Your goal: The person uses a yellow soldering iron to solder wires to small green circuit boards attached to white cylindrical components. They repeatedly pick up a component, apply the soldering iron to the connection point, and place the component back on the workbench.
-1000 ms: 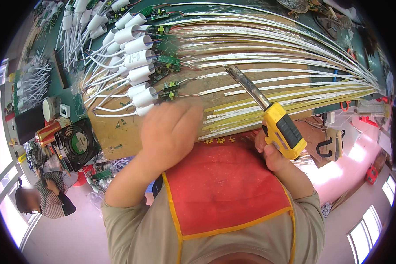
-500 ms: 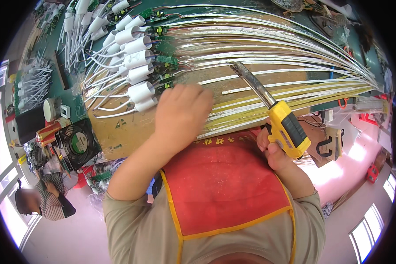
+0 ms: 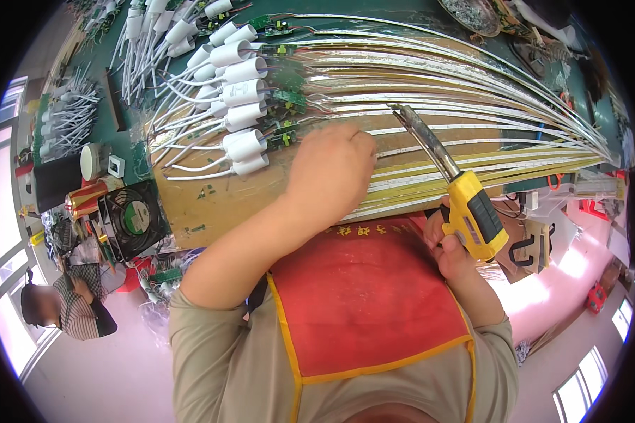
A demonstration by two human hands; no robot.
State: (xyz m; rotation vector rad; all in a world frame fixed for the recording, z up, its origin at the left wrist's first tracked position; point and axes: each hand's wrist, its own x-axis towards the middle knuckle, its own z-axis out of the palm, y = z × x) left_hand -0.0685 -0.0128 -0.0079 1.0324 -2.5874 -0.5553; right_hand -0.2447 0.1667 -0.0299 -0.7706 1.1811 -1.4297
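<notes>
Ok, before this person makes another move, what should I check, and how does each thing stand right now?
1. Yellow-and-black tool held: ok, the right hand has it.
2. Metal tip apart from the left hand: ok, a gap shows.
3. Tip clear of the strips: cannot tell, they overlap in this view.
4. Left hand's grip: cannot tell, its fingertips are hidden.
5. White housings resting beyond the left forearm: ok.
6. Fan turning: cannot tell.
</notes>
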